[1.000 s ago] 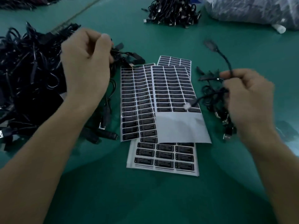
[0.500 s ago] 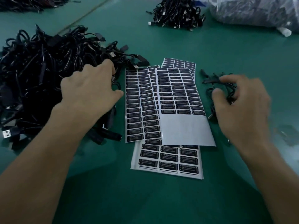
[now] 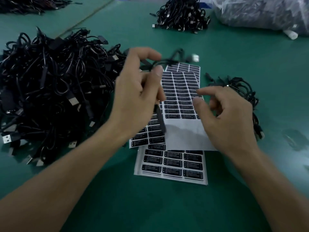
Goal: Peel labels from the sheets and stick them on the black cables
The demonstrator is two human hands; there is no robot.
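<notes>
Now, left hand [image 3: 133, 97] pinching a black cable [image 3: 168, 61] — right hand [image 3: 230, 118] above label sheets [image 3: 180, 91], fingers [image 3: 207, 90] loosely apart.

Left hand [image 3: 137, 92] high, in a pinch on a black cable [image 3: 165, 61]; right hand [image 3: 229, 119] lower, fingers loosely curled.

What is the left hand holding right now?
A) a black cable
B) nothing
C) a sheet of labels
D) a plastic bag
A: the left hand grips a black cable, lifted above the label sheets.
</notes>
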